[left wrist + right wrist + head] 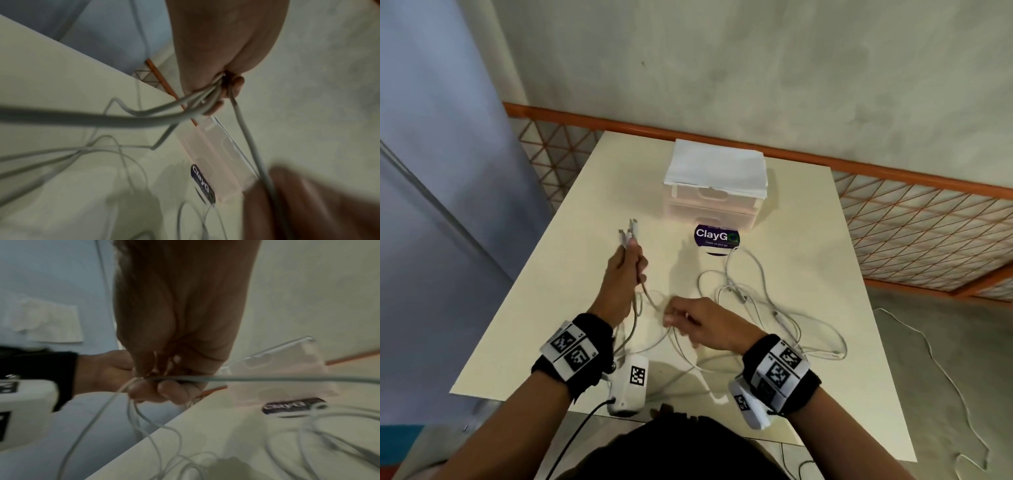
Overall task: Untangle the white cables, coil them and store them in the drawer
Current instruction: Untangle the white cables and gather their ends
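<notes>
Several white cables [753, 308] lie tangled on the cream table [571, 260], most of the loops to the right of my hands. My left hand [625, 270] is raised above the table's middle and grips a bunch of cable ends, whose plugs [629, 231] stick up past the fingers; the left wrist view shows the strands [207, 97] squeezed in its fist. My right hand [688, 320] is lower and nearer me and pinches one strand [246, 378] that runs off to the right. The translucent drawer unit [714, 202] stands at the table's far side, both drawers closed.
A folded white cloth [717, 164] lies on top of the drawer unit. A purple round sticker [717, 236] sits on the table in front of it. An orange mesh railing [928, 219] runs behind and to the right. A thin cable [941, 370] trails on the floor at right.
</notes>
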`<control>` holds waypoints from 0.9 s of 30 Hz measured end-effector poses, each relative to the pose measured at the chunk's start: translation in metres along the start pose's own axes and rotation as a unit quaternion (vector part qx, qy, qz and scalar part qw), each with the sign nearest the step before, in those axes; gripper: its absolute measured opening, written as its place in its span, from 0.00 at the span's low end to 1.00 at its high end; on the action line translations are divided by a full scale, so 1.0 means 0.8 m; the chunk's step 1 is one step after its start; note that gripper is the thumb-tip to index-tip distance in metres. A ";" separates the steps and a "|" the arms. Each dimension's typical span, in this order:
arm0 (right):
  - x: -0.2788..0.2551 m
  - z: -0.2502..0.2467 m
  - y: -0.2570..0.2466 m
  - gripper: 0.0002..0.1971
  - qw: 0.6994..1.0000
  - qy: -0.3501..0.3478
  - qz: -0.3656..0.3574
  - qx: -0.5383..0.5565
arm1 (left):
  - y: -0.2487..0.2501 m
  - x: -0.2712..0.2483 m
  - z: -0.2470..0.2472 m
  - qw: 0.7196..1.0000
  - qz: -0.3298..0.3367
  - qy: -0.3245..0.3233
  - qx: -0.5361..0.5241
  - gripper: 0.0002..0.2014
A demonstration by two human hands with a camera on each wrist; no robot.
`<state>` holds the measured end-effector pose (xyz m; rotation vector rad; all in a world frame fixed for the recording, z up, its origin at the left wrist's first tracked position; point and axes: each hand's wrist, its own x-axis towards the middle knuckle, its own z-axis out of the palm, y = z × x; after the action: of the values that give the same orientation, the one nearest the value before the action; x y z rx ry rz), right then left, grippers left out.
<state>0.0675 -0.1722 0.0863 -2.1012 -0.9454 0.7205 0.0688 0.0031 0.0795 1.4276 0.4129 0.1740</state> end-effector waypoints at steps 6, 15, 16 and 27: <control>-0.053 -0.048 0.088 0.24 0.977 0.117 0.178 0.021 | 0.032 0.012 -0.059 0.983 0.039 0.110 -0.142 0.20; -0.030 -0.071 0.042 0.16 0.984 0.158 0.060 -0.061 | 0.035 -0.047 0.018 0.965 0.035 -0.185 0.183 0.05; -0.022 -0.070 0.028 0.15 0.984 0.164 0.037 -0.057 | 0.034 -0.054 0.030 0.953 0.035 -0.224 0.199 0.06; -0.085 -0.100 0.087 0.25 0.956 0.205 0.182 0.101 | 0.036 -0.007 -0.061 0.973 0.102 0.035 0.203 0.14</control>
<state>0.1127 -0.2894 0.0925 -2.1441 -0.2497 0.4993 0.0488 0.0498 0.1047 1.8733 0.3712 0.3208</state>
